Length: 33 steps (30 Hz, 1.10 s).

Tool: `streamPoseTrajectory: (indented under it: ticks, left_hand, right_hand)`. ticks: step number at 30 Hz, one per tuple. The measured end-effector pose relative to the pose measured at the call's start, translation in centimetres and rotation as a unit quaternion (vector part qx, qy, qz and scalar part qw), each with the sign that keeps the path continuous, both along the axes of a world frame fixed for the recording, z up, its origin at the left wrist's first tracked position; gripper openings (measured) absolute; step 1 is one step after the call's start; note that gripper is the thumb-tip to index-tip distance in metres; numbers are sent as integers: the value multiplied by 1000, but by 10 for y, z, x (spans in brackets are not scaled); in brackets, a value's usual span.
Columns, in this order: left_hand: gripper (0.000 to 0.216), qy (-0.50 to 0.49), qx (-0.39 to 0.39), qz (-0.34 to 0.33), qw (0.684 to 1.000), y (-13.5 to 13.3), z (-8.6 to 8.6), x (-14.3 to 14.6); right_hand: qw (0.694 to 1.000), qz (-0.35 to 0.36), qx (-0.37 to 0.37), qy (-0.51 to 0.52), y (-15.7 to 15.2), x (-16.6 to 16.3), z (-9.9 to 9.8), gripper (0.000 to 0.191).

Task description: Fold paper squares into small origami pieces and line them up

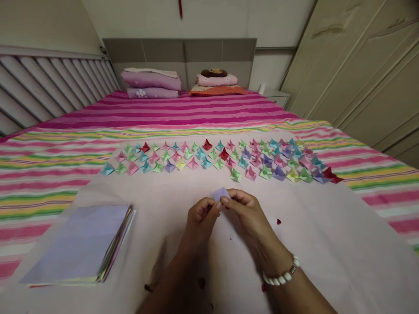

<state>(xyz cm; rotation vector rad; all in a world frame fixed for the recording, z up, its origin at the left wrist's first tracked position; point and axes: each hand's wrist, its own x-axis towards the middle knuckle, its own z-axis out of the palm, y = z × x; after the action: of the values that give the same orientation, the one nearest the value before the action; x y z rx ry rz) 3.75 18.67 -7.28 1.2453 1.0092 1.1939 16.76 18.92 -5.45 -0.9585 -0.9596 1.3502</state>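
Between my two hands is a small folded piece of lilac paper, held up over the pale sheet. My left hand pinches its lower left edge between thumb and fingers. On the other side, my right hand grips the paper's right edge, thumb in front and fingers behind. The fingers hide part of the paper's lower edge. Beyond my hands stand rows of small folded paper boats in green, pink, blue, purple, yellow and red.
A stack of square coloured paper, lilac on top, lies at the left. Small dark red scraps dot the sheet. The striped bedspread surrounds it, with folded purple bedding and a pink and orange pile by the headboard.
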Motion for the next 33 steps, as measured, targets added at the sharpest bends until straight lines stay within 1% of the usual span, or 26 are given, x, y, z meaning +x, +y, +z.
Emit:
streamPoseTrajectory:
  ticks: [2,4,6,8,11,14,20,25,28,33]
  left_hand:
    - [16,-1,8,5,1000,2,-1,-1]
    - [24,-19,21,29,999,4,-4,-4]
    - [28,-42,38,40,998,6,-5,-7]
    - [23,-61,41,21,997,7,-4,-9]
    - [19,-81,23,-7,996,7,0,-11]
    - [20,-87,8,-17,996,7,3,-12]
    - [23,-81,10,-40,996,11,0,-14]
    - [21,-91,-1,-58,994,10,1,-14]
    - [20,-95,-16,-67,993,10,2,-15]
    - [23,-86,-22,-76,993,11,5,-15]
  right_hand:
    - [999,-19,4,-29,1,3,0,19]
    - [998,-25,3,-52,2,6,0,20]
    - [998,-12,1,-54,3,7,0,21]
    - [999,0,3,-34,2,7,0,26]
    - [1000,2,11,-5,1,7,0,33]
    - [1000,9,12,-4,1,6,1,30]
    - [999,10,6,-34,-1,6,4,30]
    - [999,28,10,-34,-1,6,3,30]
    - [999,35,13,-36,-1,7,1,27]
    - [998,40,8,-41,-2,8,1,26]
